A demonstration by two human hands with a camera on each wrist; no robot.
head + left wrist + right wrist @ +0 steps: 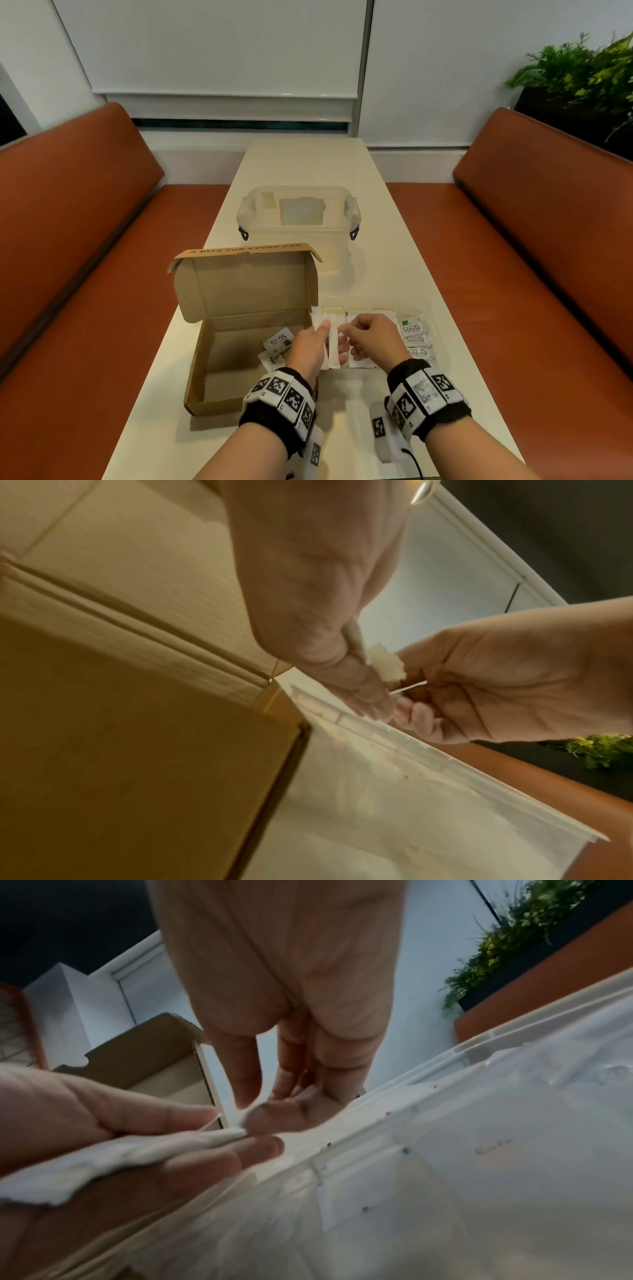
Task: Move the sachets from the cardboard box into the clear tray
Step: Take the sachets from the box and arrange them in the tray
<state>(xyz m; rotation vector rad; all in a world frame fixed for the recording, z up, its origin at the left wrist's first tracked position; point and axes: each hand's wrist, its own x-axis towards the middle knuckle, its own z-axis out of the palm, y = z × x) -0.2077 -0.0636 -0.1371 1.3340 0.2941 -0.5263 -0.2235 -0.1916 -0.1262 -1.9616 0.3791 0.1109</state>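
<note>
The open cardboard box point(219, 377) sits at the left with a Stevia sachet point(278, 340) and a few others in its right corner. The clear tray point(436, 320) lies right of it, holding a row of Stevia sachets point(412, 340) and some white ones. Between box and tray my left hand point(322, 330) grips a bunch of long white sachets point(331, 346). My right hand point(346, 334) pinches the end of one white sachet point(245, 1116) in that bunch. In the left wrist view a white sachet end point(387, 664) sticks out between both hands.
A clear lidded storage container point(298, 219) stands behind the box on the narrow white table point(308, 161). Orange benches point(85, 240) flank the table on both sides. A green plant point(582, 72) is at the back right.
</note>
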